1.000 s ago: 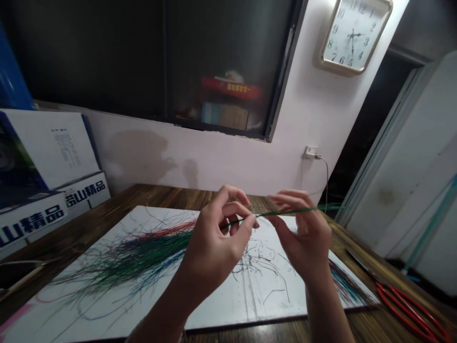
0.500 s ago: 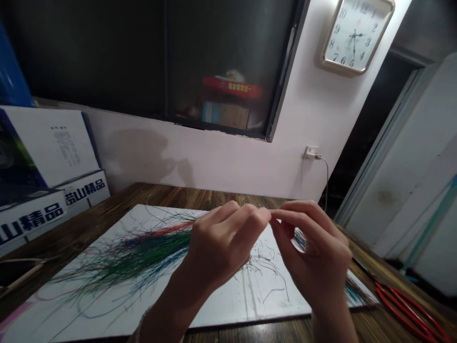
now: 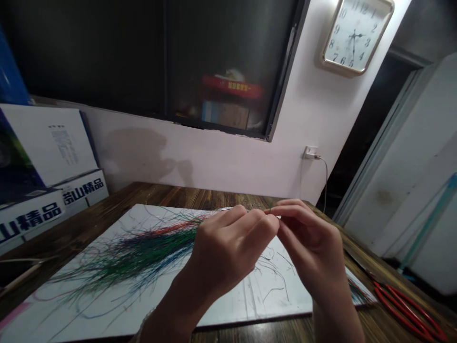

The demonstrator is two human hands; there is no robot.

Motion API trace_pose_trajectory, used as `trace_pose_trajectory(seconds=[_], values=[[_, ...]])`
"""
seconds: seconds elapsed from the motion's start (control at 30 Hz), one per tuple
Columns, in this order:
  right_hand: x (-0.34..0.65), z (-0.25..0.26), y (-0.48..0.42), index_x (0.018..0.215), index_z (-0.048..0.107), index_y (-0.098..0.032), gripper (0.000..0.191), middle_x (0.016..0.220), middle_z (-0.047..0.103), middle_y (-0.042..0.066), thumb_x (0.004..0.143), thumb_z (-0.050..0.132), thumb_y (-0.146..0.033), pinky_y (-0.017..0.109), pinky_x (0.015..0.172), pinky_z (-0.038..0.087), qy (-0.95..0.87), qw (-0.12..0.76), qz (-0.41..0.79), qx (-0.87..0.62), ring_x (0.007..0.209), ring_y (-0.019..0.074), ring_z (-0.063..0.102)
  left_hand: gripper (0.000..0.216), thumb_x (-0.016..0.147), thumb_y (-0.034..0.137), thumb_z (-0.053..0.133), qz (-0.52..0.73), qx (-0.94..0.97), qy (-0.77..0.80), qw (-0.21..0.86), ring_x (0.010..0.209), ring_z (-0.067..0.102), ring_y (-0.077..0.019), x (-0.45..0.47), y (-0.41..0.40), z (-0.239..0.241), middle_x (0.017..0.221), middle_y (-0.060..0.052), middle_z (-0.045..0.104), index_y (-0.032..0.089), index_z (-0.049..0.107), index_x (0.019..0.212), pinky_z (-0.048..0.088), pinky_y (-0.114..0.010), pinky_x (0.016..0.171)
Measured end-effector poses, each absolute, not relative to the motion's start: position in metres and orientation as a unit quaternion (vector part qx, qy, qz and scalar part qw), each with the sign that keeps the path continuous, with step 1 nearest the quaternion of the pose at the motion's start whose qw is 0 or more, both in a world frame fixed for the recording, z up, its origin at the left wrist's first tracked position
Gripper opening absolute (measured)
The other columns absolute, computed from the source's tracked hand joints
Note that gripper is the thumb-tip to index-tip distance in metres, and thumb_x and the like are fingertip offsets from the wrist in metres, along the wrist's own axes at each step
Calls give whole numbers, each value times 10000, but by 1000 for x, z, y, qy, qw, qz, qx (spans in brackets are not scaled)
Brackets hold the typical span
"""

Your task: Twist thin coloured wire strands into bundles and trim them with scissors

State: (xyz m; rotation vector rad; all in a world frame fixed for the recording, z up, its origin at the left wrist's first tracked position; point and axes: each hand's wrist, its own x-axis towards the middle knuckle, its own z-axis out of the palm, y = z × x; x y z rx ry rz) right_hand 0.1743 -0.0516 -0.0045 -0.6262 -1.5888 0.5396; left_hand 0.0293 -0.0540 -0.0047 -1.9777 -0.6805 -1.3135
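My left hand [image 3: 232,238] and my right hand [image 3: 314,247] meet fingertip to fingertip above a white board [image 3: 228,309]. Both are closed in a pinch. A tiny greenish bit of a thin strand [image 3: 270,209] shows at the fingertips; its remainder is hidden by the fingers. To the left, a loose spread of long thin coloured strands [image 3: 150,250], green, blue, red and purple, lies on the board, its right end behind my left hand. Short dark strand offcuts [image 3: 271,267] are scattered below my hands.
Red-handled scissors [image 3: 407,305] lie on the wooden table [image 3: 171,193] at the right. More coloured strands [image 3: 359,291] reach the board's right edge. Printed boxes [image 3: 53,143] stand at the left, a pink piece [image 3: 14,314] lower down. A wall with a clock [image 3: 357,38] rises behind.
My left hand has shifted slightly right, and my right hand has drawn in and turned a little, its fingers closer together. A silvery curved edge now shows behind my left knuckles.
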Motion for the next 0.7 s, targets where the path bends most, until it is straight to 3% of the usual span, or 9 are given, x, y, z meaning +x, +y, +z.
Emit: trace_pose_trajectory(seconds=[0.23,0.43,0.7], values=[[173,-6,-57,812,661,-196,132,813,613,21,809,598,-80,251,574,472,-674,658,251,-224,754,140,586,211,811,17,525,-504,-781,-247,273,564,540,-96,30,-57,-3,689,21,662,183,466,694,439,-232,547],[167,-12,-58,848,642,-195,260,807,618,28,720,614,29,283,532,457,-673,702,120,-200,758,170,596,241,780,39,570,-571,-749,-255,217,574,574,-99,36,-56,-6,682,23,649,195,413,685,442,-234,537],[163,-18,-52,884,666,-208,317,791,621,25,679,648,33,276,470,478,-661,727,-64,-175,643,141,578,286,755,7,581,-615,-720,-263,187,632,619,-122,36,-60,-6,647,46,595,213,398,678,445,-256,544]])
